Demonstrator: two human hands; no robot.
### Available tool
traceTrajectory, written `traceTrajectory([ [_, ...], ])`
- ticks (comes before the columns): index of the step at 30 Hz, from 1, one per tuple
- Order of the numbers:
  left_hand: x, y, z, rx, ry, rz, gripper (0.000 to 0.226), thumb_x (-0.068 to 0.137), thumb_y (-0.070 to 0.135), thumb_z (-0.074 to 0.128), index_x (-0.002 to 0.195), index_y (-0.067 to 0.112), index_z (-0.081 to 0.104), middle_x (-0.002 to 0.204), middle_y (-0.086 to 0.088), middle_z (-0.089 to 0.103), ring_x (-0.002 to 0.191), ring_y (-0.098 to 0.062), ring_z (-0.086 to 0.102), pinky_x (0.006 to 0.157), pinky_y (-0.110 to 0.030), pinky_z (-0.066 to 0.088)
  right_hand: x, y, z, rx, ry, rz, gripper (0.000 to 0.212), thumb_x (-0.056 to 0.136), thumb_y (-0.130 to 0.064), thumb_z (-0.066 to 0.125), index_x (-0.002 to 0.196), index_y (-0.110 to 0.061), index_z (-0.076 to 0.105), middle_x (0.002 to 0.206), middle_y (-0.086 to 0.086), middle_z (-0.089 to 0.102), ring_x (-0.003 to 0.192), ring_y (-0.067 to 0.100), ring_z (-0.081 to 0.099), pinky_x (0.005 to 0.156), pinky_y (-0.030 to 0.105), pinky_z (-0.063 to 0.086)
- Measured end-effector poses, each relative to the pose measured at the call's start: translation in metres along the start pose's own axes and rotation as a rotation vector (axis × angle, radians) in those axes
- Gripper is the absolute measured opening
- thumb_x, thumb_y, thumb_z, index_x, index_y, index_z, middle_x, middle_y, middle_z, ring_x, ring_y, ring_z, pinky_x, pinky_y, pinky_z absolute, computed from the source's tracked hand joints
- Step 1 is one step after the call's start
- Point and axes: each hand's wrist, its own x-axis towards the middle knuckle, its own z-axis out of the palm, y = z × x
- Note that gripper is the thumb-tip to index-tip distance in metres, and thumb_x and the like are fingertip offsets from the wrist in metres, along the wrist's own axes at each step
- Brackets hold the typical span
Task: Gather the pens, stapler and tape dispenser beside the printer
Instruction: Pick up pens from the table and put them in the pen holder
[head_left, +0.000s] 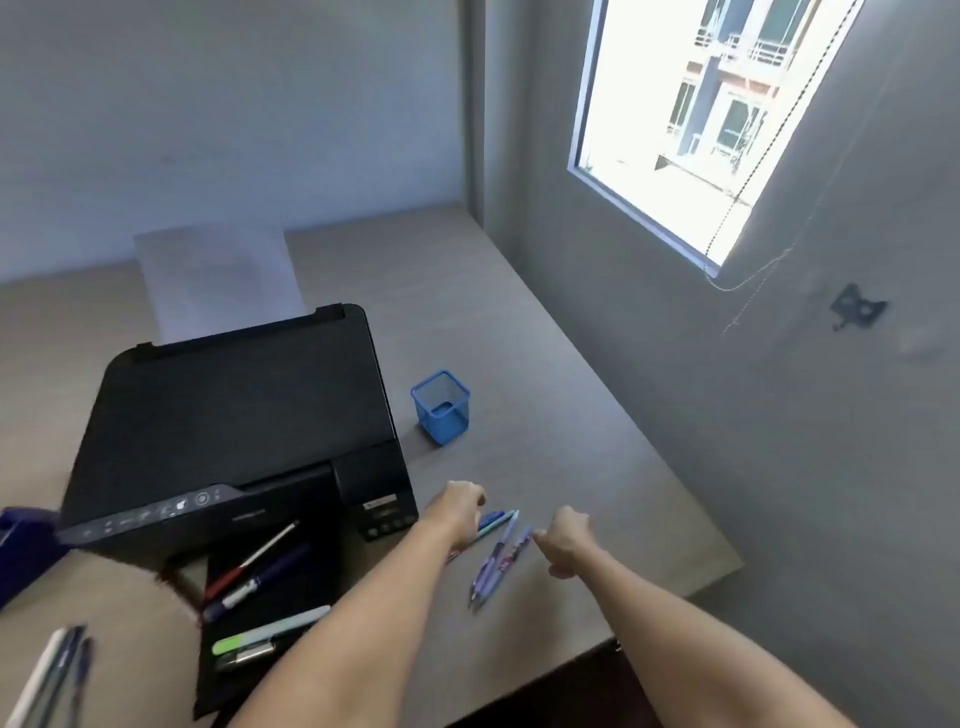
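Observation:
A black printer (244, 410) stands on the grey desk (545, 364). To its right, several blue and purple pens (498, 556) lie in a loose bunch. My left hand (457, 506) is curled at the upper ends of the teal and blue pens. My right hand (566, 538) pinches the tip of a purple pen. More pens (254, 566) and a green highlighter (270, 631) rest on the printer's black output tray. Other pens (52, 670) lie at the bottom left. I see no stapler or tape dispenser clearly.
A blue mesh pen cup (441, 405) stands to the right of the printer. A dark blue object (21, 540) sits at the left edge. The desk's right edge runs close to the wall under a window (701, 119). White paper (218, 280) sticks up behind the printer.

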Motion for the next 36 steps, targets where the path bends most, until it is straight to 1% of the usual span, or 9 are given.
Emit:
traceTrajectory([
  [5,0.016,-0.003,0.015,0.129,-0.005,-0.106,0.033,0.087,0.002,0.056,0.117,0.012,0.063,0.123,-0.012,0.063,0.109,-0.033,0.064,0.092,-0.04,0.054,0.025,0.002,0.022,0.059,0.001,0.066,0.032,0.086,-0.026,0.06,0.104,0.0,0.064,0.112,0.021,0.067,0.104,0.034,0.065,0.084,0.035,0.054],
  [12,0.035,-0.007,0.022,0.269,-0.046,-0.067,0.018,0.088,0.005,0.056,0.104,0.009,0.063,0.114,-0.015,0.061,0.103,-0.036,0.062,0.085,-0.042,0.052,0.046,0.0,0.023,0.093,0.01,0.104,0.023,0.077,-0.025,0.064,0.085,-0.004,0.065,0.101,0.021,0.07,0.094,0.035,0.068,0.075,0.035,0.055],
  [20,0.04,0.003,0.014,0.339,-0.056,-0.066,0.029,0.092,-0.001,0.044,0.12,0.002,0.051,0.125,-0.018,0.057,0.118,-0.036,0.055,0.093,-0.046,0.048,0.075,0.005,-0.02,0.162,0.135,0.096,0.035,0.08,-0.028,0.057,0.08,0.006,0.069,0.083,0.027,0.071,0.084,0.038,0.07,0.075,0.039,0.057],
  [24,0.055,0.009,-0.032,-0.124,0.319,-0.107,0.02,0.095,0.006,0.045,0.114,0.009,0.042,0.105,-0.019,0.066,0.091,-0.036,0.065,0.076,-0.045,0.056,0.092,-0.027,-0.072,0.619,0.292,-0.009,0.031,0.079,-0.016,0.051,0.061,0.005,0.064,0.053,0.016,0.062,0.039,0.025,0.06,0.053,0.042,0.06],
  [26,0.062,0.014,-0.066,-0.392,0.562,-0.13,0.037,0.095,0.006,0.047,0.129,0.013,0.035,0.102,-0.013,0.065,0.085,-0.033,0.064,0.07,-0.039,0.054,0.096,-0.055,-0.095,0.784,0.331,-0.099,0.027,0.08,-0.01,0.05,0.071,0.009,0.066,0.057,0.015,0.064,0.037,0.016,0.061,0.048,0.028,0.058],
  [29,0.073,0.015,-0.11,-0.618,0.794,-0.128,0.061,0.092,-0.006,0.047,0.145,0.016,0.026,0.089,-0.001,0.052,0.068,-0.014,0.052,0.059,-0.009,0.043,0.101,-0.102,-0.101,0.896,0.297,-0.265,0.019,0.084,-0.007,0.053,0.073,0.001,0.067,0.071,0.018,0.069,0.05,0.017,0.066,0.06,0.03,0.061],
  [31,0.086,0.007,-0.123,-0.588,0.8,-0.179,0.051,0.091,-0.007,0.043,0.137,0.014,0.037,0.089,0.001,0.049,0.066,-0.011,0.047,0.059,-0.006,0.04,0.106,-0.126,-0.088,0.85,0.263,-0.345,0.017,0.086,-0.009,0.057,0.072,-0.007,0.067,0.074,0.014,0.071,0.057,0.019,0.067,0.067,0.034,0.061],
  [34,0.104,-0.008,-0.117,-0.412,0.669,-0.282,0.031,0.088,-0.009,0.044,0.116,0.003,0.05,0.089,-0.006,0.048,0.08,-0.02,0.045,0.071,-0.029,0.038,0.111,-0.148,-0.064,0.658,0.259,-0.412,0.013,0.085,-0.012,0.06,0.078,-0.011,0.07,0.075,0.01,0.073,0.066,0.024,0.068,0.068,0.038,0.061],
  [36,0.112,-0.014,-0.107,-0.342,0.61,-0.328,0.026,0.088,-0.009,0.045,0.11,-0.001,0.054,0.087,-0.009,0.048,0.079,-0.022,0.044,0.071,-0.03,0.038,0.115,-0.155,-0.052,0.508,0.217,-0.435,0.014,0.084,-0.012,0.061,0.079,-0.008,0.073,0.077,0.007,0.073,0.062,0.021,0.063,0.059,0.031,0.056],
])
